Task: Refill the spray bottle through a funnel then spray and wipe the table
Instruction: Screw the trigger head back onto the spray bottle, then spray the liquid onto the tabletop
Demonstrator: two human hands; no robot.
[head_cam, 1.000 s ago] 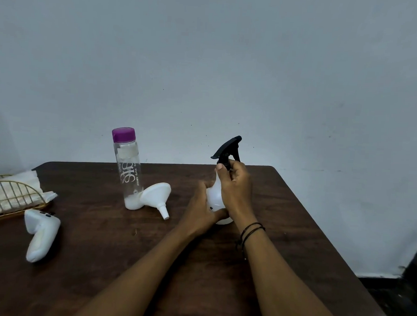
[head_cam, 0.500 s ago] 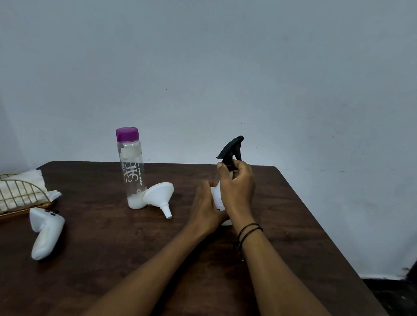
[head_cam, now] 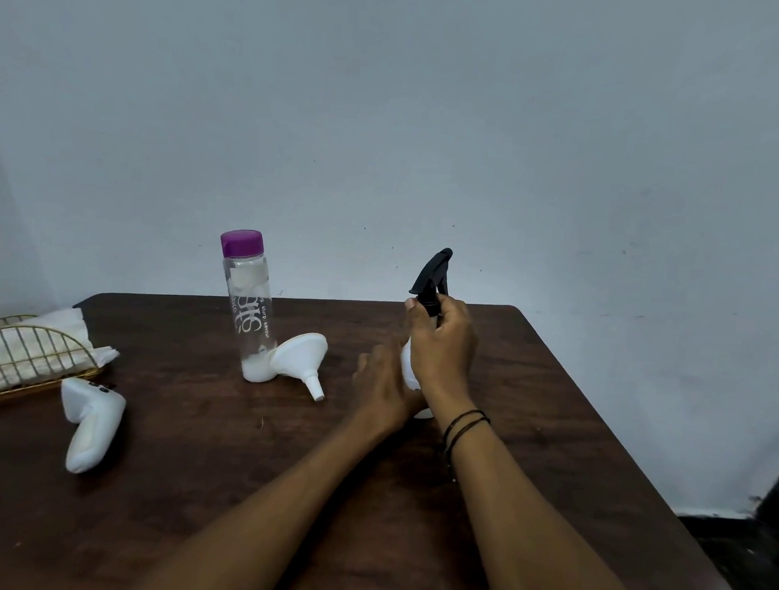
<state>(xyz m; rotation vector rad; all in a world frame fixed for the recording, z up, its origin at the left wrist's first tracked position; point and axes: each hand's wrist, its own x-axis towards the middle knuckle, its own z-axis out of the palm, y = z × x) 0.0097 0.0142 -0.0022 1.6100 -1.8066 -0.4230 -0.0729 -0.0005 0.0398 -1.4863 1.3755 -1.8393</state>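
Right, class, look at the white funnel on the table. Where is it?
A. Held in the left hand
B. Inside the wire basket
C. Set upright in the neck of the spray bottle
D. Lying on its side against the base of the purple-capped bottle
D: the white funnel lies tipped on its side, its wide mouth against the foot of the purple-capped bottle, with neither hand on it.

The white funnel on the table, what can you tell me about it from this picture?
The funnel looks like matte white plastic, with a wide cone bowl and a short narrow spout. It lies tipped on its side on the dark wooden table, spout pointing toward the camera and to the right, its wide rim leaning against the base of the upright clear bottle with the purple cap. No hand touches it.
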